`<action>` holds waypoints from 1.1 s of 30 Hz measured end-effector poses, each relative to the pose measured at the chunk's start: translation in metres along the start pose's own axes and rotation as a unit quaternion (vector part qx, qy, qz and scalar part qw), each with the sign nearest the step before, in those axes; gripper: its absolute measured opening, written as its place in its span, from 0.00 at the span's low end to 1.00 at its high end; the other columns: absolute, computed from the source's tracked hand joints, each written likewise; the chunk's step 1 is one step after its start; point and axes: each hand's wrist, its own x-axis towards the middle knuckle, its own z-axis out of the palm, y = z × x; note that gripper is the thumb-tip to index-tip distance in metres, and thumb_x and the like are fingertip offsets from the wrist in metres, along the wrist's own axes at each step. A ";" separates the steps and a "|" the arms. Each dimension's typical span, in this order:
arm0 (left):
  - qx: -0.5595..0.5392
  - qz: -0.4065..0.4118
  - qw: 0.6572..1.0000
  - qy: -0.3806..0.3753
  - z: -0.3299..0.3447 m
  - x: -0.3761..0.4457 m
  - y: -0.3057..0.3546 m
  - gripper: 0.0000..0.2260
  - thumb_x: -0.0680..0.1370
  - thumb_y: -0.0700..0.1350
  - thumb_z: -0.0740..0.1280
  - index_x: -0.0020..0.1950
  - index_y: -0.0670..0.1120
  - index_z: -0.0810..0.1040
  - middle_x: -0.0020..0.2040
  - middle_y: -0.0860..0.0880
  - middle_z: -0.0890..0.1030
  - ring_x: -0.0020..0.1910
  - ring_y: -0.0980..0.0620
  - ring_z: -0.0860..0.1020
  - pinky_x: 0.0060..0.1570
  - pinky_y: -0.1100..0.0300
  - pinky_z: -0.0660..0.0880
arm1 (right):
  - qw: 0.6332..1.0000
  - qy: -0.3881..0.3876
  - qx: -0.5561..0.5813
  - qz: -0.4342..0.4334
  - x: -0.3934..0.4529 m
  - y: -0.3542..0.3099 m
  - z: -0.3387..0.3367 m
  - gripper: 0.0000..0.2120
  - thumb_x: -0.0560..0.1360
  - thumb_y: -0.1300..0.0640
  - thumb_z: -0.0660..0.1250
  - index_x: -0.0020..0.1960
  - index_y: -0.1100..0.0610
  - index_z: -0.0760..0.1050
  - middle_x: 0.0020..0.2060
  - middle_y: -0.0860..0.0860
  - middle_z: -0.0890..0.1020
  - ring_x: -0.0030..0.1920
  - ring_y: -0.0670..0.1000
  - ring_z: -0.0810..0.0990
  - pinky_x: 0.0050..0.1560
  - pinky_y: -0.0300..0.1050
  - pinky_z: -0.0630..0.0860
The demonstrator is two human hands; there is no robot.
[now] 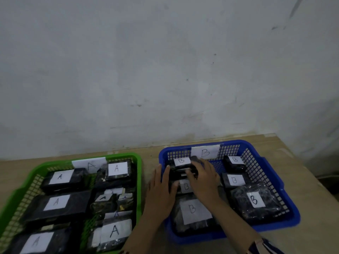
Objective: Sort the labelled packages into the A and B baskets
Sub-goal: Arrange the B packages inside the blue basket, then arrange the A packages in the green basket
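Both of my hands are inside the left part of the blue basket (229, 234), which carries a paper sign "B" on its far wall. They hold a small black package labelled B (177, 173) at the basket's far left. My left hand (161, 187) lies over the left rim, with its fingers along the package's left side and its thumb against the near edge. From the right, my right hand (203, 177) curls its fingers over the package's top. Several other B packages (255, 200) lie in this basket. The green basket (126, 155), signed "A", holds several black A packages (56, 202).
The two baskets stand side by side on a light wooden table (293, 162), pushed against a grey-white wall. A narrow strip of tabletop runs between them. The table's right edge lies just beyond the blue basket.
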 end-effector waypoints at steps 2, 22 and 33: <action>-0.033 0.014 0.999 0.031 -0.012 -0.010 -0.003 0.23 0.80 0.52 0.51 0.74 0.51 0.48 0.77 0.50 0.46 0.75 0.52 0.44 0.73 0.59 0.47 | 1.000 0.002 0.011 -0.015 -0.015 -0.007 0.005 0.37 0.68 0.31 0.46 0.65 0.54 0.71 0.70 0.56 0.65 0.73 0.58 0.57 0.68 0.62 0.55; 0.040 -0.039 0.976 0.209 -0.122 -0.096 -0.181 0.14 0.72 0.43 0.63 0.55 0.40 0.78 0.49 0.42 0.83 0.49 0.42 0.81 0.48 0.50 0.78 | 0.987 -0.069 -0.016 -0.144 -0.094 -0.138 0.089 0.33 0.70 0.30 0.42 0.67 0.44 0.64 0.72 0.45 0.62 0.74 0.49 0.52 0.72 0.52 0.50; 0.095 -0.061 0.984 0.138 -0.137 -0.114 -0.249 0.19 0.66 0.47 0.68 0.56 0.45 0.77 0.52 0.43 0.82 0.52 0.40 0.80 0.48 0.44 0.77 | 0.984 0.038 0.149 -0.089 -0.106 -0.157 0.114 0.13 0.78 0.55 0.55 0.57 0.56 0.74 0.54 0.48 0.75 0.59 0.51 0.72 0.61 0.58 0.71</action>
